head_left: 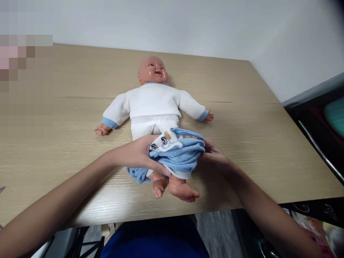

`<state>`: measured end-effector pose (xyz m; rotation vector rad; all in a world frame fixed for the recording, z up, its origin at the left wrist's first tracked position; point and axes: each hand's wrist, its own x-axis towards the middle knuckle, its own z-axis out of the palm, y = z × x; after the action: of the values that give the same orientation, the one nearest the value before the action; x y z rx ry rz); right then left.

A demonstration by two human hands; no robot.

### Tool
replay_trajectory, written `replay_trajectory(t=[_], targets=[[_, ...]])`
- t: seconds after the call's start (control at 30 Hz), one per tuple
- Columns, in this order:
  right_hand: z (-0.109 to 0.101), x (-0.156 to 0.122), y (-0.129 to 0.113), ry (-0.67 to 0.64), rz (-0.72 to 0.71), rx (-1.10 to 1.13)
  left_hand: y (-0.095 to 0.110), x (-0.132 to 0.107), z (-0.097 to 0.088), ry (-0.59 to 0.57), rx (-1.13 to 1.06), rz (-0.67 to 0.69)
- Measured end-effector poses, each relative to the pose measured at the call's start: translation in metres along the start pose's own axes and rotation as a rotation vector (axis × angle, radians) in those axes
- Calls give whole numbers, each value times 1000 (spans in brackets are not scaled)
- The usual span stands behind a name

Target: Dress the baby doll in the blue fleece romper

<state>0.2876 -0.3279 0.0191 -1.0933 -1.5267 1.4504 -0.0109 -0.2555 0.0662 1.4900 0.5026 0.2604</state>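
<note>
A baby doll (154,100) lies on its back on the table, head away from me, in a white long-sleeved top with blue cuffs. Bunched around its lower legs are blue terry pants (178,157) with a white patch showing embroidered eyes. My left hand (142,152) grips the pants from the left, its thumb near the doll's ankles. On the other side my right hand (212,152) holds the right edge of the same pants, with its fingers partly hidden behind the cloth. The doll's bare feet (184,190) stick out below the cloth, toward me.
The wooden table (255,143) carries the doll close to its front edge. A pale wall (161,25) stands behind it. To the right is a dark piece of furniture (309,122) with a teal item (334,114) on it. A blurred patch covers the upper left corner.
</note>
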Motion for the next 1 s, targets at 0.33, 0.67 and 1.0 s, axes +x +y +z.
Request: replay_trajectory(t=[0.33,0.67,1.0], targets=[[11,-2,-6,16,-83,115,-1,-1,-1,-40,-26,14],[11,22,-5,110,64,120,4,2,12,169,206,104],[-22,48,-7,-114,23,66,14,-29,15,558,608,63]])
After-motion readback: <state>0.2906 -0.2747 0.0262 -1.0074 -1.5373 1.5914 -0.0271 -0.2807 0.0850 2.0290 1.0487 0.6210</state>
